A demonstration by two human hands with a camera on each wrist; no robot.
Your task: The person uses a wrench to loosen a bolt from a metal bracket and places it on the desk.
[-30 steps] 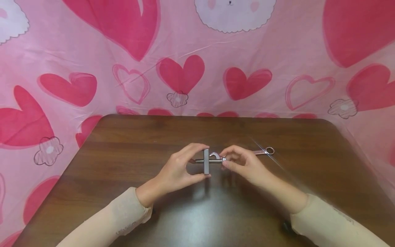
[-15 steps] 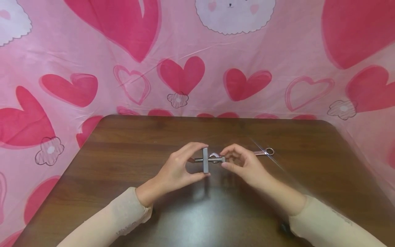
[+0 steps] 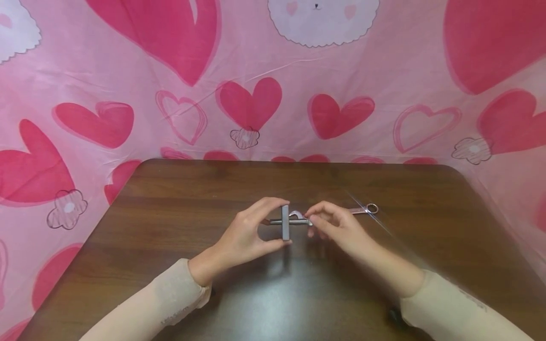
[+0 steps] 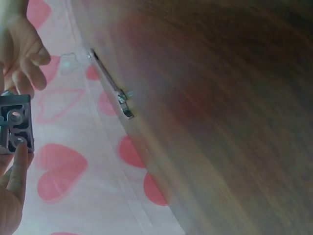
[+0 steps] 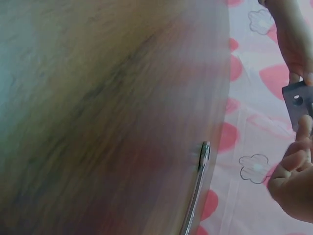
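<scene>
In the head view my left hand [image 3: 241, 234] holds a grey metal block [image 3: 285, 227] upright by its top and bottom edges, between fingers and thumb. A long silver bolt [image 3: 298, 221] runs crosswise through the block, its shank showing on both sides. My right hand [image 3: 345, 232] pinches the bolt's head end with thumb and fingers, which hide most of the head. The left wrist view shows the block's hollowed face [image 4: 16, 116] with round holes, a fingertip lying against it. Behind the right hand a combination wrench [image 3: 360, 210] lies on the table, partly covered by that hand.
The brown wooden table [image 3: 179, 189] ends in rounded far corners. A pink cloth [image 3: 290, 104] with hearts hangs just behind it. A small shiny piece [image 4: 122, 98] shows by the wrench's open end in the left wrist view; its kind is unclear.
My right thumb and fingers have shifted around the bolt's head, the thumb now higher over it. The left hand and block have barely moved; the wrench lies where it was.
</scene>
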